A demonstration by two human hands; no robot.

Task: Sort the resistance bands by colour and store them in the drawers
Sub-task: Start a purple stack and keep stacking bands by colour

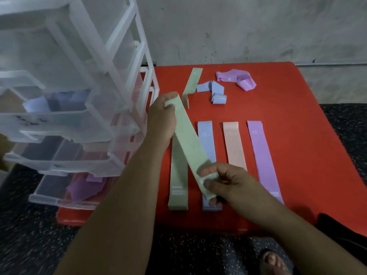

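- The left hand (161, 118) pinches the far end of a green resistance band (188, 143), fingers curled over its top edge; the right hand (224, 181) pinches the near end between thumb and fingertips. Both are closed on this one band, which runs stretched flat and slantwise between them, lifted off the red table (297, 155).
- Just under it lies a second green band (177, 175), flat and straight, at the left of a row: a blue band (206, 143), a peach band (235, 145) and a purple band (262, 151), side by side but apart.
- Further back, unsorted: a third green band (193, 82), a crumpled blue band (215, 92) touching it, and a crumpled purple band (238, 78) off to the right.
- On the left stands a clear plastic drawer unit (119, 76). One pulled-out drawer (59, 116) shows blue inside; the lowest drawer (65, 195) shows purple.
- Judgement: the sorting step is in hand, with this band being straightened to join its colour pile.
- The next move likely calls for lowering it squarely on the flat green band, ends matched, then taking up the loose ones behind.
- No drawer visibly holds green so far.
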